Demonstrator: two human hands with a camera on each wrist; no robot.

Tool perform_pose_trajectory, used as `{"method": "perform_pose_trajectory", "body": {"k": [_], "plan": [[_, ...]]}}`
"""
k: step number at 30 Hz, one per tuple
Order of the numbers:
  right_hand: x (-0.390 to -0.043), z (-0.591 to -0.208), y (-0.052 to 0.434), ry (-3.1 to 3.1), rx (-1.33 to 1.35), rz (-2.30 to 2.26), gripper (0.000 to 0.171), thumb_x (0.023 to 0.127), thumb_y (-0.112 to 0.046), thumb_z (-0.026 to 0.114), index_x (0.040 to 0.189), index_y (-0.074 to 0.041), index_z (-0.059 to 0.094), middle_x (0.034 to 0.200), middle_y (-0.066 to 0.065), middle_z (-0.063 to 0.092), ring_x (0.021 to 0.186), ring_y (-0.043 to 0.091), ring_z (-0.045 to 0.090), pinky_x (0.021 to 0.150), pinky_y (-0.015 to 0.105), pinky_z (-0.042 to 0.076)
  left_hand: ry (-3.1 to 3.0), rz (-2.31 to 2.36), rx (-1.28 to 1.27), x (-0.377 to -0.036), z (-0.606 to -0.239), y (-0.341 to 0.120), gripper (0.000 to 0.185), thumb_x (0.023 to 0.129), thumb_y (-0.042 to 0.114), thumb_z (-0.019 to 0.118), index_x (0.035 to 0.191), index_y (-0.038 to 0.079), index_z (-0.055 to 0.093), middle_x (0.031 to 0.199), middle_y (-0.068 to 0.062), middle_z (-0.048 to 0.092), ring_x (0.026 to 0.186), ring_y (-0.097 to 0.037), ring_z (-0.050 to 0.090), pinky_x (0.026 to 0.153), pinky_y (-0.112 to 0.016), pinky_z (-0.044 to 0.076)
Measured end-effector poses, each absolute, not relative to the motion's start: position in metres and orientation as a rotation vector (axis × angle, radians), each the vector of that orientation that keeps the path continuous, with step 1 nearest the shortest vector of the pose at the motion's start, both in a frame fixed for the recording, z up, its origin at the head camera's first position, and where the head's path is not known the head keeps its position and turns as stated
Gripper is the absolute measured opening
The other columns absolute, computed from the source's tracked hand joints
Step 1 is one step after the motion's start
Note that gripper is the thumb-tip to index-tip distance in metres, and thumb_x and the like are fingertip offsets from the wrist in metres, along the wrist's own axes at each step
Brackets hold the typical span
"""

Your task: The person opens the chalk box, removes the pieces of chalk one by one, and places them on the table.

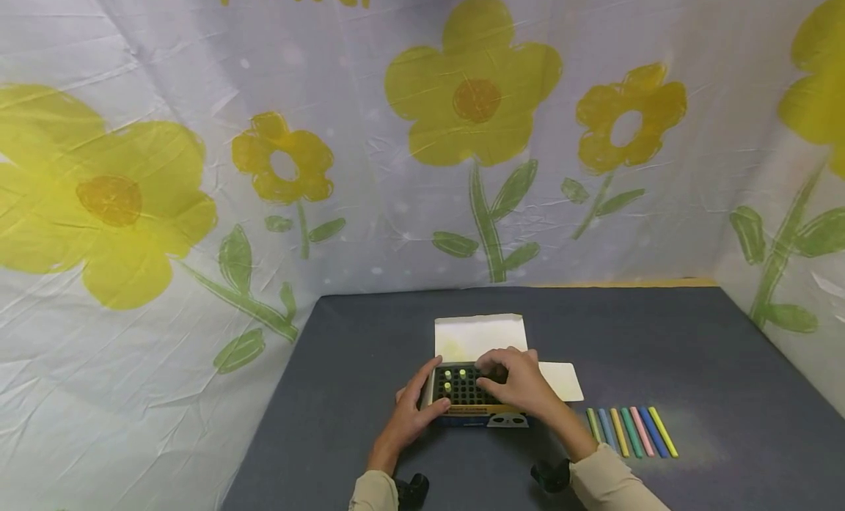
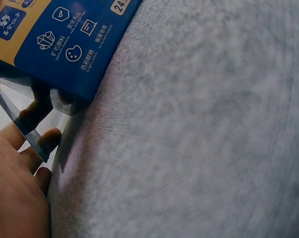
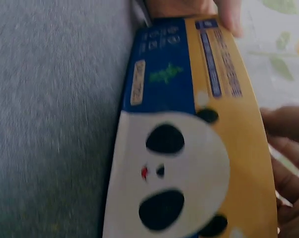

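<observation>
An open chalk box [image 1: 455,410], blue and yellow with a panda face on its front, lies in the middle of the table. Its black grid of holes [image 1: 455,398] has three pale yellow-green chalk ends [image 1: 463,374] standing in its left part. My left hand [image 1: 409,419] grips the box's left end, thumb at the front edge and fingers toward the back. Over the grid's right part is my right hand [image 1: 518,379], fingers bent and thumb apart from the forefinger. Whether it pinches a chalk is hidden. The right wrist view shows the panda front [image 3: 179,168] beside bent fingers [image 3: 290,148].
Several coloured chalk sticks [image 1: 630,432] lie in a row on the dark grey table [image 1: 370,335], right of the box. The white lid flap [image 1: 478,333] stands open behind the box, and a side flap [image 1: 562,381] sticks out right. A flower-printed cloth [image 1: 389,225] hangs behind.
</observation>
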State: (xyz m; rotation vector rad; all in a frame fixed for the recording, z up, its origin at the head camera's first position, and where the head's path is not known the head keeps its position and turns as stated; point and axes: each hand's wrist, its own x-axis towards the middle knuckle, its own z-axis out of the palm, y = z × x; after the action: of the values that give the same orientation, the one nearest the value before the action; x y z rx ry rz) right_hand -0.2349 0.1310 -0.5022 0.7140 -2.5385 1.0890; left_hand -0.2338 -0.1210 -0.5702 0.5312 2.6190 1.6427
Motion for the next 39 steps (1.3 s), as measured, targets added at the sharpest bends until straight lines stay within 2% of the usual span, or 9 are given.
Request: {"method": "perform_pose_trajectory", "body": {"k": [9,21,25,32,39], "plan": [[-0.236,-0.507,0.107,-2.549,0.566,0.940,0.018,0.079,-0.018,0.087,0.095,-0.015,0.079,0.085,-0.002,0.075,0.077,0.016,0.057,0.080,0.043,0.029,2.610,1.640,0.511,-0.233,-0.569,-0.121,0.073,0.091,0.035,0.071,0.156,0.042,0.038,0.161,0.000,0.042,0.137,-0.030,0.040,0.106,-0.067,0.028],[-0.235,-0.509,0.091,-2.525,0.450,0.729,0.013,0.077,-0.019,0.089,0.087,-0.019,0.080,0.076,-0.005,0.071,0.069,0.011,0.050,0.074,0.041,0.029,2.594,1.648,0.523,-0.235,-0.573,-0.122,0.072,0.093,0.033,0.070,0.156,0.043,0.038,0.162,0.001,0.041,0.140,-0.030,0.042,0.106,-0.066,0.025],[-0.236,-0.508,0.087,-2.548,0.424,0.708,0.013,0.077,-0.019,0.089,0.087,-0.019,0.081,0.074,-0.005,0.070,0.069,0.012,0.050,0.075,0.042,0.031,2.600,1.641,0.489,-0.235,-0.572,-0.122,0.072,0.092,0.034,0.071,0.155,0.043,0.038,0.161,0.001,0.042,0.138,-0.028,0.042,0.105,-0.062,0.023],[-0.235,-0.505,0.085,-2.593,0.387,0.709,0.013,0.077,-0.019,0.089,0.087,-0.018,0.081,0.074,-0.004,0.070,0.070,0.013,0.050,0.075,0.045,0.033,2.609,1.645,0.519,-0.235,-0.571,-0.122,0.072,0.092,0.032,0.071,0.156,0.041,0.038,0.158,0.001,0.046,0.134,-0.027,0.046,0.104,-0.064,0.030],[-0.236,-0.508,0.086,-2.533,0.404,0.849,0.012,0.080,-0.018,0.086,0.090,-0.017,0.080,0.080,-0.002,0.073,0.073,0.016,0.054,0.077,0.046,0.031,2.604,1.652,0.482,-0.234,-0.570,-0.120,0.072,0.091,0.034,0.072,0.155,0.042,0.039,0.158,0.001,0.046,0.134,-0.026,0.044,0.106,-0.063,0.023]]}}
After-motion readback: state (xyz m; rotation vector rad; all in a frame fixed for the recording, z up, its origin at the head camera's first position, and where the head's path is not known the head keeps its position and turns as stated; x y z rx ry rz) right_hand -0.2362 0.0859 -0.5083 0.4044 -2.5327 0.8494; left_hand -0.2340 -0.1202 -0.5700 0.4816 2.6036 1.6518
